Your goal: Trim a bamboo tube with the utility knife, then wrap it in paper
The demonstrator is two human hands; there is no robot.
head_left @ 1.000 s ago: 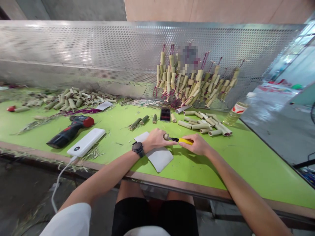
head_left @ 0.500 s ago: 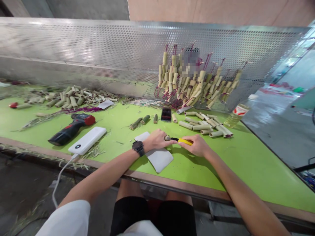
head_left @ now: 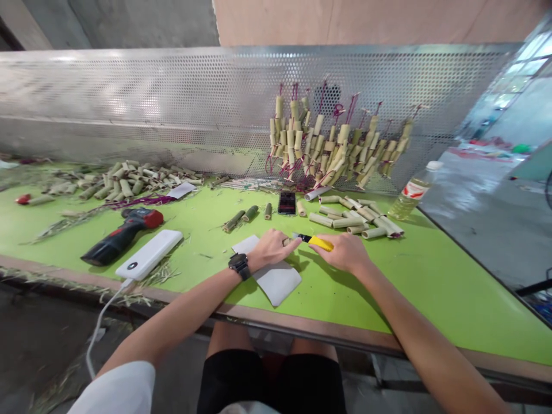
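Observation:
My left hand (head_left: 271,248), with a black watch on its wrist, is closed around a short bamboo piece (head_left: 286,242); only the end of it shows past the fingers. In my right hand (head_left: 345,252) is a yellow-handled utility knife (head_left: 322,244), its blade pointing left. The blade tip is close to the left thumb and the bamboo's end; whether it touches the bamboo I cannot tell. Under my left hand lies a white paper sheet (head_left: 278,283) on the green tabletop.
Several loose bamboo pieces (head_left: 356,219) lie at right beside an oil bottle (head_left: 409,192). Strung bamboo (head_left: 297,138) hangs on the perforated panel (head_left: 194,86). A phone-like device (head_left: 287,202) stands ahead. At left are a cordless drill (head_left: 125,233), white power bank (head_left: 150,253) and bamboo pile (head_left: 125,187).
The knife has tilted and its blade now points slightly upward, with more of it showing. The left thumb has shifted a little. The whole view has moved slightly.

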